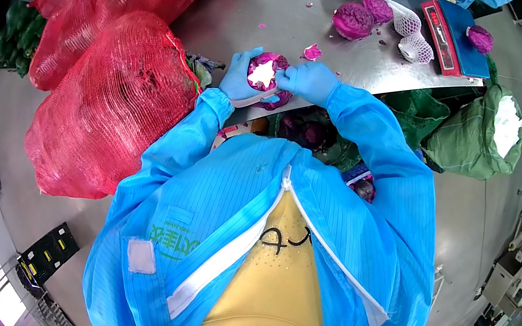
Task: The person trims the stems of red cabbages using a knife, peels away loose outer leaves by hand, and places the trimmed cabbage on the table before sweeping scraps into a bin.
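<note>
My left hand (240,76), in a blue glove, is wrapped round a red cabbage (265,61). The cabbage has its pale cut stem end turned up and sits above the steel table's near edge. On its right side, my gloved right hand (308,80) is closed with its fingertips against the leaves. A narrow pale strip, which looks like a knife (254,99) blade, slants from the right hand across the cabbage's near side; its handle is hidden in the fist. A torn purple leaf piece (312,52) lies just beyond my right hand.
Red mesh sacks (113,105) bulge on the left. Farther back on the steel table (285,10) lie trimmed red cabbages (353,20), white foam nets (415,49) and a blue-topped scale (458,40) with a cabbage on it. Green sacks (476,139) stand to the right.
</note>
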{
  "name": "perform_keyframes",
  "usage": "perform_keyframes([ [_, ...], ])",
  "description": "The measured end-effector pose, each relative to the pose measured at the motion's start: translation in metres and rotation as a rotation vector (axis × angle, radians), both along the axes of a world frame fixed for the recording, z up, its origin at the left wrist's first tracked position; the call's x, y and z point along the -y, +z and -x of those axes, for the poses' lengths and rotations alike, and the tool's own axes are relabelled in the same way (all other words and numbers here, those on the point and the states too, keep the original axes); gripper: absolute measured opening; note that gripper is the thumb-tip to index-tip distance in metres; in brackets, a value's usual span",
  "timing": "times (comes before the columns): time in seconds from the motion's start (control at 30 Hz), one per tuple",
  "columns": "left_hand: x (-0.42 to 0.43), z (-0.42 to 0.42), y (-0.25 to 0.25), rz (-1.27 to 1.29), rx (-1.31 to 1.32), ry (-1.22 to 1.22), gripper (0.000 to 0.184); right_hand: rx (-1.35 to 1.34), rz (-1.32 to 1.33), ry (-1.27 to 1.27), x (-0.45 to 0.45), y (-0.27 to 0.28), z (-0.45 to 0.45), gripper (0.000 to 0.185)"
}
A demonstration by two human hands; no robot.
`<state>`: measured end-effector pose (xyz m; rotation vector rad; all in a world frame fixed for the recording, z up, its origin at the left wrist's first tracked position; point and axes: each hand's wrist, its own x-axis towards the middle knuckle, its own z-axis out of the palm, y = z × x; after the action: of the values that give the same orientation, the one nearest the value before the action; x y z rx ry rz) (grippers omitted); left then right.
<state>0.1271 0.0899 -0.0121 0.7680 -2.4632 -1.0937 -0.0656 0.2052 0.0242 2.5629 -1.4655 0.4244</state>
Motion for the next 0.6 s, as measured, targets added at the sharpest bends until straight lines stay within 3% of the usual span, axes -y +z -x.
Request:
perform_keyframes([
  [0.07, 0.001, 0.000, 0.000, 0.000, 0.010, -0.014, 0.105, -0.127, 0.027, -0.018, -0.002, 0.006, -0.001, 0.032],
  [0.4, 0.004, 0.002, 0.004, -0.168, -0.001, 0.011, 0.105, -0.094, -0.048, -0.117, 0.006, -0.008, -0.003, 0.019],
  [0.43, 0.004, 0.001, 0.010, -0.187, 0.018, 0.022, 0.106, 0.015, -0.079, -0.187, 0.009, -0.009, -0.002, 0.016],
  [0.5, 0.003, -0.003, 0.013, 0.017, 0.026, -0.080, 0.108, 0.118, -0.107, -0.256, 0.013, -0.011, 0.006, 0.014],
  [0.6, -0.002, -0.003, 0.017, -0.065, 0.071, -0.055, 0.111, 0.414, -0.029, -0.486, 0.011, -0.022, 0.016, 0.020],
])
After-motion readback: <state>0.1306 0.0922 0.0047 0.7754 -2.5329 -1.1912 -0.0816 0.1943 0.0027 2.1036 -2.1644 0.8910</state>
